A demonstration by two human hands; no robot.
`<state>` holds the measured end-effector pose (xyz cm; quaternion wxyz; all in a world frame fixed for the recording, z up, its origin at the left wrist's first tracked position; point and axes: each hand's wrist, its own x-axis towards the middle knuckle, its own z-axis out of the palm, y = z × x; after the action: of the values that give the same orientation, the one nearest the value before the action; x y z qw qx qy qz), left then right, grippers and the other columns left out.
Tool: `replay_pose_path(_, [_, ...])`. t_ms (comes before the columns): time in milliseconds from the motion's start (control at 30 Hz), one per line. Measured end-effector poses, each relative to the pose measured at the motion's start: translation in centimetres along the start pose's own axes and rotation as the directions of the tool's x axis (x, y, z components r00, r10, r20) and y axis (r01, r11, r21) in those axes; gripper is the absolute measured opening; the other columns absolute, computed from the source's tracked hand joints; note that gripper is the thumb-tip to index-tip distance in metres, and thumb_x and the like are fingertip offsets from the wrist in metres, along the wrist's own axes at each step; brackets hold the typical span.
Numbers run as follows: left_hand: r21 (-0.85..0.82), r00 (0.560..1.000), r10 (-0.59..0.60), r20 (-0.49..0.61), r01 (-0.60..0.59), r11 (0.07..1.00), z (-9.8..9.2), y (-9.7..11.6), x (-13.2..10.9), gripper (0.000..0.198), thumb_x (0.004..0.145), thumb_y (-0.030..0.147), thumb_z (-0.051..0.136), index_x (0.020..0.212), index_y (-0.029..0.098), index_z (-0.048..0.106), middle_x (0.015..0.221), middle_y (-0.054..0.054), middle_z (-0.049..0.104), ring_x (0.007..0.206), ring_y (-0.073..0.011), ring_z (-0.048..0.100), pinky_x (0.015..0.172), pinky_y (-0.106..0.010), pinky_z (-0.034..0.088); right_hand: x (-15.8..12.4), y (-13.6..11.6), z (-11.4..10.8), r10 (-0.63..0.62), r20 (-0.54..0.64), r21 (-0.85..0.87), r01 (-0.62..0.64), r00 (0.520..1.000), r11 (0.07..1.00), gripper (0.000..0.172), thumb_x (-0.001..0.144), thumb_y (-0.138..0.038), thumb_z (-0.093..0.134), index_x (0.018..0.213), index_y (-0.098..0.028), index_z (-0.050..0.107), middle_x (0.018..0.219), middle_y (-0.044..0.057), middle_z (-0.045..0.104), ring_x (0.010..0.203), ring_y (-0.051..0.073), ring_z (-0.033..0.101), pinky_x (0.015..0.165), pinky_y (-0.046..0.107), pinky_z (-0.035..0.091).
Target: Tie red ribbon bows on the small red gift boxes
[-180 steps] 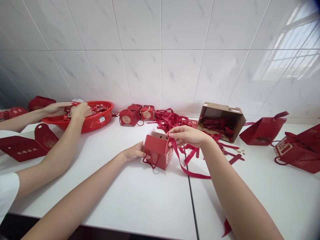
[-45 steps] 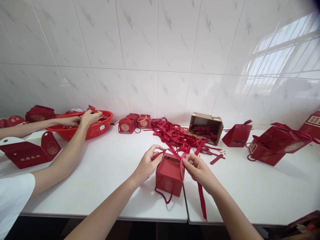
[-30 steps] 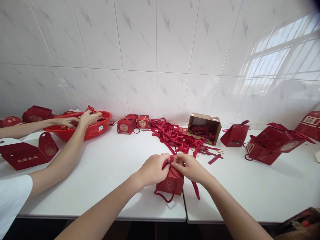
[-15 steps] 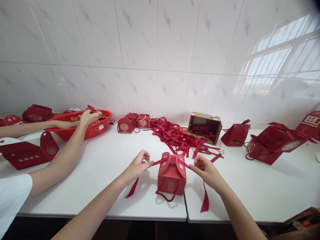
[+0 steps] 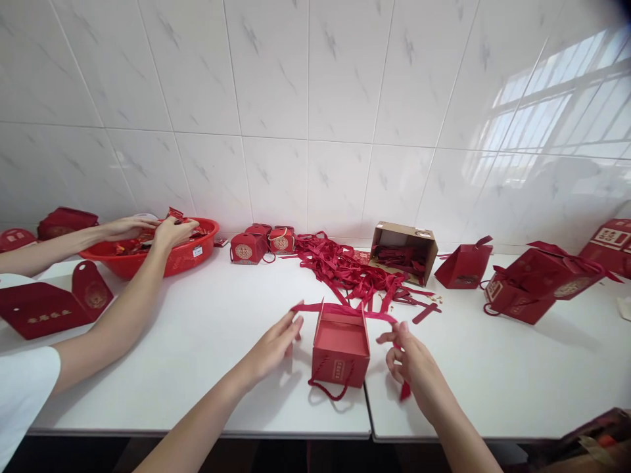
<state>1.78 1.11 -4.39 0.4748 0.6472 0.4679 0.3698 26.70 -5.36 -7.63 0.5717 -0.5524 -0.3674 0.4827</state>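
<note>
A small red gift box (image 5: 341,351) stands at the table's front, its two side flaps upright and its top open. A red ribbon (image 5: 340,309) stretches across the tops of the flaps. At the left, my left hand (image 5: 273,345) has the ribbon's end at its fingertips; the fingers are partly blurred and the tail behind them is hidden. My right hand (image 5: 411,361), fingers curled, holds the other end, with a tail hanging behind it. Neither hand touches the box walls. A twisted red cord handle (image 5: 329,393) hangs on the box's near side.
Behind the box lie a pile of red ribbons (image 5: 345,269) and a tipped cardboard box (image 5: 428,256). Finished-looking red boxes (image 5: 522,305) stand at right, smaller ones (image 5: 248,249) near the wall. At left, another person's hands (image 5: 172,231) reach into a red basin (image 5: 172,263).
The box's flaps, earlier drawn together over the top, now stand apart. The ribbon has risen to the flaps' top edges. Both my hands have shifted slightly, and the other person's left hand has risen.
</note>
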Motion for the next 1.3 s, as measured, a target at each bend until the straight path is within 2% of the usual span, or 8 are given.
replay_pose_path(100, [-0.373, 0.995, -0.073, -0.072, 0.041, 0.927, 0.1, 1.0, 1.1, 0.048, 0.078, 0.049, 0.058, 0.123, 0.032, 0.054, 0.084, 0.000, 0.056, 0.071, -0.0116, 0.055, 0.065, -0.024, 0.046, 0.8, -0.7, -0.1, 0.023, 0.002, 0.483, -0.021, 1.000, 0.876, 0.032, 0.072, -0.051, 0.064, 0.095, -0.028, 0.060, 0.095, 0.000, 0.063, 0.057, 0.008, 0.052, 0.046, 0.019, 0.042])
replay_pose_path(200, [-0.580, 0.989, -0.033, -0.143, -0.057, 0.812, 0.0, 2.7, 1.7, 0.037, 0.073, 0.043, 0.067, 0.107, 0.027, 0.065, 0.087, -0.001, 0.058, 0.074, -0.0105, 0.056, 0.068, -0.023, 0.047, 1.3, -2.1, -0.1, -0.029, -0.049, 0.609, 0.053, 0.998, 0.791, 0.031, 0.068, -0.041, 0.072, 0.096, -0.029, 0.064, 0.090, -0.002, 0.062, 0.066, 0.008, 0.057, 0.054, 0.018, 0.047])
replay_pose_path(400, [-0.439, 0.947, 0.196, -0.253, -0.293, 0.849, 0.0, 7.0, 2.0, 0.030, 0.067, 0.035, 0.073, 0.091, 0.018, 0.072, 0.094, -0.006, 0.068, 0.086, -0.0170, 0.059, 0.076, -0.028, 0.049, 1.7, -6.9, 0.7, -0.404, -0.208, 0.270, 0.449, 0.891, 0.852, 0.027, 0.066, -0.036, 0.075, 0.087, -0.021, 0.068, 0.081, 0.001, 0.064, 0.066, 0.010, 0.057, 0.057, 0.021, 0.047])
replay_pose_path(533, [-0.262, 0.909, 0.364, -0.204, -0.409, 0.874, 0.5, 9.7, 2.3, 0.027, 0.070, 0.033, 0.072, 0.089, 0.015, 0.073, 0.092, -0.008, 0.071, 0.092, -0.0213, 0.061, 0.084, -0.032, 0.047, 1.3, -10.3, 2.0, -0.613, -0.107, -0.080, 0.608, 0.783, 0.790, 0.025, 0.074, -0.042, 0.066, 0.079, -0.018, 0.067, 0.065, 0.000, 0.060, 0.060, 0.012, 0.056, 0.053, 0.022, 0.044])
replay_pose_path(667, [-0.211, 0.876, 0.454, -0.161, -0.480, 0.852, 1.0, 11.8, 2.8, 0.025, 0.073, 0.034, 0.069, 0.090, 0.016, 0.073, 0.093, -0.007, 0.072, 0.095, -0.0219, 0.062, 0.088, -0.033, 0.047, 1.2, -12.8, 3.5, -0.686, -0.001, -0.119, 0.681, 0.728, 0.722, 0.026, 0.073, -0.039, 0.067, 0.088, -0.018, 0.066, 0.070, 0.001, 0.064, 0.067, 0.014, 0.060, 0.059, 0.025, 0.048])
replay_pose_path(900, [-0.244, 0.881, 0.462, -0.105, -0.473, 0.847, 1.4, 13.2, 3.3, 0.033, 0.077, 0.043, 0.064, 0.095, 0.017, 0.072, 0.094, -0.007, 0.071, 0.091, -0.0211, 0.063, 0.084, -0.033, 0.049, 1.7, -14.1, 4.4, -0.687, 0.092, 0.057, 0.685, 0.721, 0.727, 0.023, 0.075, -0.036, 0.065, 0.090, -0.020, 0.062, 0.076, 0.001, 0.063, 0.068, 0.012, 0.059, 0.062, 0.026, 0.050])
replay_pose_path(1067, [-0.228, 0.881, 0.455, -0.132, -0.474, 0.851, 1.3, 13.2, 3.3, 0.036, 0.076, 0.046, 0.064, 0.096, 0.017, 0.072, 0.096, -0.008, 0.071, 0.098, -0.0229, 0.061, 0.086, -0.034, 0.047, 2.0, -14.7, 4.1, -0.645, 0.105, 0.209, 0.617, 0.757, 0.759, 0.020, 0.076, -0.038, 0.065, 0.085, -0.021, 0.058, 0.073, -0.002, 0.060, 0.064, 0.010, 0.059, 0.057, 0.023, 0.049])
replay_pose_path(1300, [-0.270, 0.878, 0.451, -0.160, -0.478, 0.836, 1.0, 13.2, 3.6, 0.038, 0.075, 0.046, 0.064, 0.099, 0.017, 0.070, 0.094, -0.008, 0.071, 0.099, -0.0219, 0.061, 0.087, -0.034, 0.046, 2.0, -14.7, 4.0, -0.620, 0.091, 0.210, 0.594, 0.779, 0.777, 0.023, 0.075, -0.040, 0.064, 0.082, -0.022, 0.053, 0.075, -0.002, 0.062, 0.071, 0.013, 0.063, 0.061, 0.024, 0.050])
